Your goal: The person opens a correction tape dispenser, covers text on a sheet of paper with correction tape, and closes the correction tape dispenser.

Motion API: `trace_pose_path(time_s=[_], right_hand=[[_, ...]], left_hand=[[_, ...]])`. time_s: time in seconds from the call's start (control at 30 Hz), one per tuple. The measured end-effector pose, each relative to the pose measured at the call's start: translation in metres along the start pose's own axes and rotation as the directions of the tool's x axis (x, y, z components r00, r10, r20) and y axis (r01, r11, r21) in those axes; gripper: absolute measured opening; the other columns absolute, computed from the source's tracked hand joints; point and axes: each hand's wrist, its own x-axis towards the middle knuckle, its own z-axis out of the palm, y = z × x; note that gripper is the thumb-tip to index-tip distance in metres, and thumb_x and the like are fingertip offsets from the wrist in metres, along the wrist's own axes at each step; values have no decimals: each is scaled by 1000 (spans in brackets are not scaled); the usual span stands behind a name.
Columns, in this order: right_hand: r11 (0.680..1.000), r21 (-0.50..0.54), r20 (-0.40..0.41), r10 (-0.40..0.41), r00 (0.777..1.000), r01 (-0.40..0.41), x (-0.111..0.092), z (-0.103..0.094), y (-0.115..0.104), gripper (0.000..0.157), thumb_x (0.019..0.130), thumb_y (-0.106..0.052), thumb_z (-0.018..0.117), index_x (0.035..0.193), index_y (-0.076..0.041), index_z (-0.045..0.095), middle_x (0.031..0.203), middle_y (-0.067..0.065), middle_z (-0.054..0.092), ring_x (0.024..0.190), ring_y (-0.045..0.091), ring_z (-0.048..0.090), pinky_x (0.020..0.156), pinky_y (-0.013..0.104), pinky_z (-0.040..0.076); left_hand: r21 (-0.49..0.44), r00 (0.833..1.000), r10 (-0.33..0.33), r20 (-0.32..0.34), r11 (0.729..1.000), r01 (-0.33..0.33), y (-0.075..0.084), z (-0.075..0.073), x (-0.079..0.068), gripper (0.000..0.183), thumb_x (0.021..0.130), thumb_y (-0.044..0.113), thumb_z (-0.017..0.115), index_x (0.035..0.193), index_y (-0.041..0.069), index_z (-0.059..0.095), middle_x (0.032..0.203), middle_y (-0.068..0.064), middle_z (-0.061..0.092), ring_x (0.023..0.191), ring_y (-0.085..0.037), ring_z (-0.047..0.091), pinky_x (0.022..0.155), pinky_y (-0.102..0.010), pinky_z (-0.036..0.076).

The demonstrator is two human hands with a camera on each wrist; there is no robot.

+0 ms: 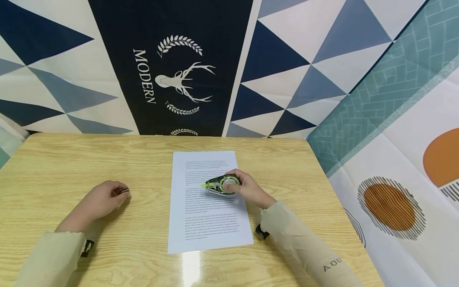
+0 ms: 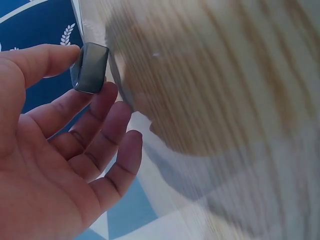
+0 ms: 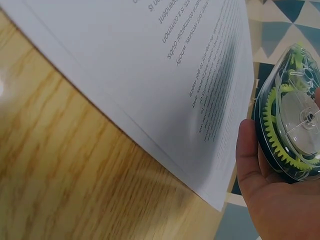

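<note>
In the head view my right hand (image 1: 252, 189) grips a correction tape dispenser (image 1: 217, 185) with a clear and black case and a green tip pointing left. It is over the printed sheet of paper (image 1: 209, 223); I cannot tell if the tip touches the page. Green gear teeth show through the case of the dispenser (image 3: 292, 117) in the right wrist view. Left of the paper, my left hand (image 1: 102, 201) is low over the table. Its thumb and forefinger pinch a small dark, shiny cap (image 2: 92, 68), clearest in the left wrist view, while the other fingers hang loosely curled.
The sheet lies lengthwise on a light wood table (image 1: 150, 159), with a bright reflection (image 1: 191, 267) below its near edge. A patterned cloth (image 1: 193, 24) with a deer print stands behind the table. More patterned cloth (image 1: 401, 159) hangs along the right side.
</note>
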Motion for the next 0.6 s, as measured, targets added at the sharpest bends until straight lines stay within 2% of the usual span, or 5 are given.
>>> trace_pose_path(time_s=[0.3, 0.47, 0.6], right_hand=[[1000, 7, -13, -18, 1000, 18, -1, 1, 1, 33, 89, -19, 61, 120, -10, 55, 117, 9, 60, 98, 15, 58, 84, 29, 45], [1000, 4, -16, -18, 1000, 18, -2, 1, 1, 33, 89, -19, 61, 120, -10, 55, 117, 9, 60, 98, 15, 57, 84, 28, 45], [1000, -1, -19, -11, 1000, 11, -2, 0, 1, 34, 89, -19, 62, 120, -10, 55, 117, 9, 60, 98, 15, 57, 84, 28, 45]], left_hand=[[-1, 1000, 11, 6, 1000, -11, -3, 0, -1, 35, 95, 26, 54, 107, -4, 63, 96, -14, 61, 75, -15, 54, 65, -34, 45], [18, 1000, 6, -8, 1000, -6, -4, 1, -1, 38, 96, 27, 51, 109, -7, 62, 96, -16, 61, 79, -19, 55, 66, -37, 46], [42, 1000, 0, -16, 999, 0, -5, 1, -2, 41, 97, 29, 49, 110, -8, 62, 92, -15, 59, 75, -17, 52, 64, -34, 43]])
